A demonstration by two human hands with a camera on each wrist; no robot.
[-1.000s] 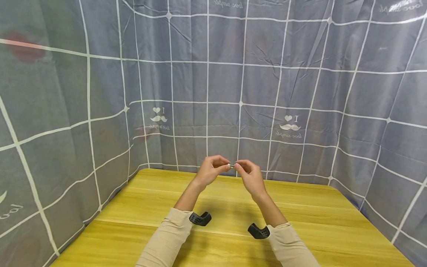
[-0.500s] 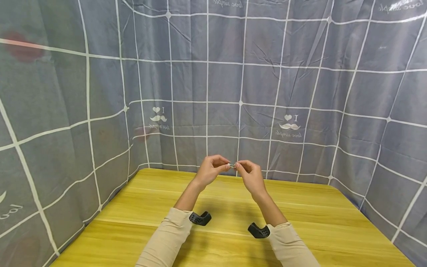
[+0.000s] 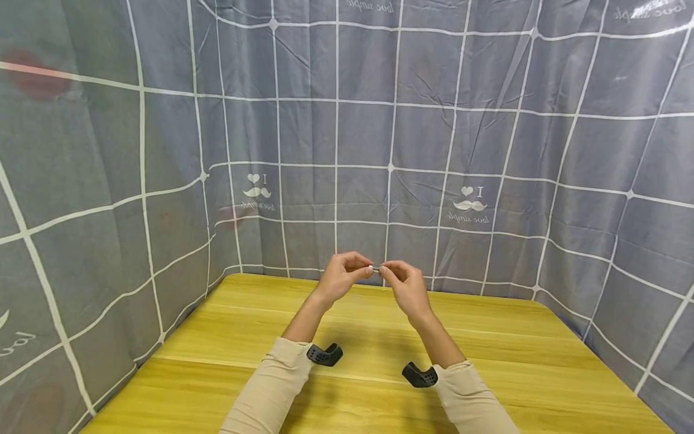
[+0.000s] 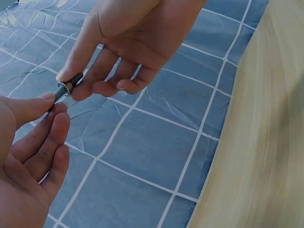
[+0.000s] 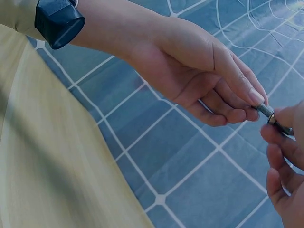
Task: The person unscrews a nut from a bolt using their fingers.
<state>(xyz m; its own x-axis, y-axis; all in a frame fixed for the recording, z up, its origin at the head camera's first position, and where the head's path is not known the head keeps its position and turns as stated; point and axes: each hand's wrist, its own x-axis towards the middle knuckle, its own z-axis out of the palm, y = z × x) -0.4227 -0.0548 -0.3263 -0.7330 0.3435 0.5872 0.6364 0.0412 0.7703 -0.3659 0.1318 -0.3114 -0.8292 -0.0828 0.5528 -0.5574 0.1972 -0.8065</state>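
Head view shows a person's left hand (image 3: 337, 280) and right hand (image 3: 408, 289) meeting at a small metal bolt (image 3: 376, 269), held up in the air so that it appears just past the middle of the far edge of the wooden table (image 3: 260, 337). Whether it is over the surface or beyond that edge, I cannot tell.

The left hand pinches the silver threaded end between thumb and forefinger. The right hand pinches the darker end between thumb and forefinger, close against a shiny ring (image 4: 69, 86) around the bolt. In the left wrist view the bolt lies tilted, and its two tips are partly hidden by the fingers. The other fingers of both hands are bent and clear of the metal.

Beige sleeves (image 3: 276, 374) reach in over the near edge of the table, and each wrist carries a black device: the left device (image 3: 325, 355) and the right device (image 3: 420, 375). Soft shadows (image 3: 347, 334) fall across the middle of the surface. Behind the far edge and along both sides hangs a grey curtain (image 3: 363, 135) with white grid lines, hearts, moustaches and mirrored lettering.
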